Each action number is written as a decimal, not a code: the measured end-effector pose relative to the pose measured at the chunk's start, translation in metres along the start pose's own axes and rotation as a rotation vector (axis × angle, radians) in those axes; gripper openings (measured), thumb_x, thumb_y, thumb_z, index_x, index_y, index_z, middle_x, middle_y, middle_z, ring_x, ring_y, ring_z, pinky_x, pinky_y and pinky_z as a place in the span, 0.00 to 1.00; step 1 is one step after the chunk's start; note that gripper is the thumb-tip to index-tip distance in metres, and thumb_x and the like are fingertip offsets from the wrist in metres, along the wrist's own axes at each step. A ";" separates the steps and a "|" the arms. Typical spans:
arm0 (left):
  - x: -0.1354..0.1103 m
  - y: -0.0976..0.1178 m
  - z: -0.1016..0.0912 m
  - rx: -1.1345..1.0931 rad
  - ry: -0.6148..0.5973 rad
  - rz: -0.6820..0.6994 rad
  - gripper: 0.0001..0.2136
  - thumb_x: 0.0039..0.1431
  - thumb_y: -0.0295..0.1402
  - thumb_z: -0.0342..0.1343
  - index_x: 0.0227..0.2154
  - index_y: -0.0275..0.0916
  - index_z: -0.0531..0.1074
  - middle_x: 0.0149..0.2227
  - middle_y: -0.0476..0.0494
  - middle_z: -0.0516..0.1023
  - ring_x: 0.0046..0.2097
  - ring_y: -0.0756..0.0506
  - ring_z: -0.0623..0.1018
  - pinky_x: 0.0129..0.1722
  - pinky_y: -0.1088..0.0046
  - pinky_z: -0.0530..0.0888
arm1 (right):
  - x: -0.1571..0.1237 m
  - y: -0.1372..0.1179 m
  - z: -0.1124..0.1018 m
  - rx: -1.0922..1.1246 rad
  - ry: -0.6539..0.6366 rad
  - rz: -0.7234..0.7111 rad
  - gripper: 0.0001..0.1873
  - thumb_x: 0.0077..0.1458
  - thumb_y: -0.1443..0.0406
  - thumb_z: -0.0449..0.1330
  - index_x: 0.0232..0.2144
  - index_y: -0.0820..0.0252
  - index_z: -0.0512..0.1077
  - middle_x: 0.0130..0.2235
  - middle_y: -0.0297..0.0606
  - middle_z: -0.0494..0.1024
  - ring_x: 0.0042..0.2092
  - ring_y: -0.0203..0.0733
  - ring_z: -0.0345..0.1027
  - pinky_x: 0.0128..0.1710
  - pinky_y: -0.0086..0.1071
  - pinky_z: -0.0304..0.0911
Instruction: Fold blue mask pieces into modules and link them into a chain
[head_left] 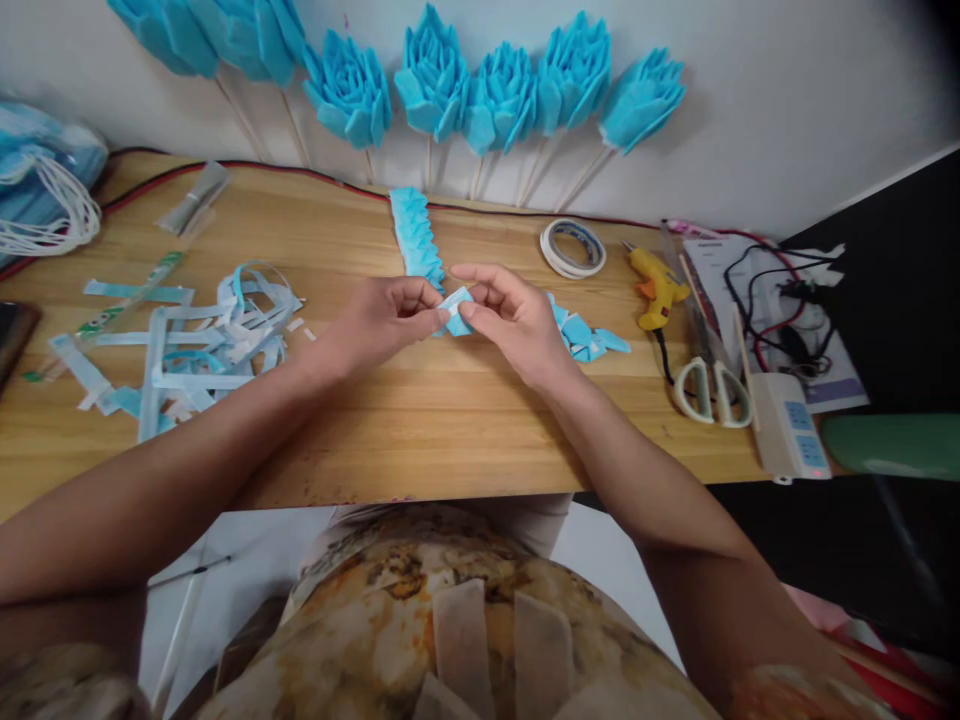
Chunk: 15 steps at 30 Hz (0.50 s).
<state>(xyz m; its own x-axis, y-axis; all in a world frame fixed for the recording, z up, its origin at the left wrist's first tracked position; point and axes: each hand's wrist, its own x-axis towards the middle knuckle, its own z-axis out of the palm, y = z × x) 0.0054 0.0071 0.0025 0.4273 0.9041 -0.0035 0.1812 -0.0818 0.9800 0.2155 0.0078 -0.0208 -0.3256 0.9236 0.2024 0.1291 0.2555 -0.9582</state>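
Both hands meet over the middle of the wooden table (420, 430). My left hand (382, 315) and my right hand (506, 315) pinch one small folded light-blue fabric piece (457, 312) between fingertips. Just behind them lies a row of folded blue pieces (416, 235) stacked in a strip. A few more folded blue pieces (589, 338) lie right of my right hand.
Several blue fabric flowers on sticks (499, 95) lean on the wall. Cut strips and scraps (195, 335) lie at left, face masks (41, 175) far left. At right are a tape roll (572, 247), yellow glue gun (656, 285), scissors (709, 385) and power strip (791, 425).
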 end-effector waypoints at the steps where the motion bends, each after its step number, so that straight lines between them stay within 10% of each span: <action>1: 0.000 0.000 0.000 -0.010 -0.005 -0.005 0.11 0.57 0.39 0.64 0.27 0.39 0.73 0.23 0.52 0.68 0.25 0.52 0.64 0.26 0.75 0.59 | 0.000 0.001 0.000 -0.001 -0.002 -0.002 0.23 0.61 0.51 0.67 0.55 0.52 0.75 0.38 0.31 0.80 0.37 0.36 0.73 0.40 0.33 0.73; 9: 0.002 -0.004 -0.001 0.000 0.037 -0.013 0.09 0.56 0.39 0.66 0.28 0.39 0.75 0.24 0.51 0.73 0.26 0.53 0.67 0.26 0.76 0.63 | -0.001 0.004 0.003 -0.215 0.135 -0.140 0.20 0.64 0.61 0.61 0.57 0.49 0.72 0.43 0.34 0.82 0.42 0.40 0.76 0.45 0.38 0.74; 15: 0.000 -0.002 0.001 0.018 0.117 0.015 0.08 0.57 0.37 0.64 0.28 0.39 0.75 0.24 0.51 0.73 0.27 0.52 0.68 0.28 0.74 0.64 | -0.007 -0.013 0.007 -0.685 0.258 -0.426 0.06 0.64 0.66 0.60 0.41 0.53 0.77 0.39 0.37 0.82 0.44 0.47 0.74 0.48 0.45 0.68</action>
<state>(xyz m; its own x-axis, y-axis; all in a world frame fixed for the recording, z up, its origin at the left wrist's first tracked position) 0.0059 0.0074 0.0008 0.3236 0.9455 0.0358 0.1918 -0.1026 0.9761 0.2098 -0.0035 -0.0114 -0.2618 0.7243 0.6378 0.6103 0.6362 -0.4720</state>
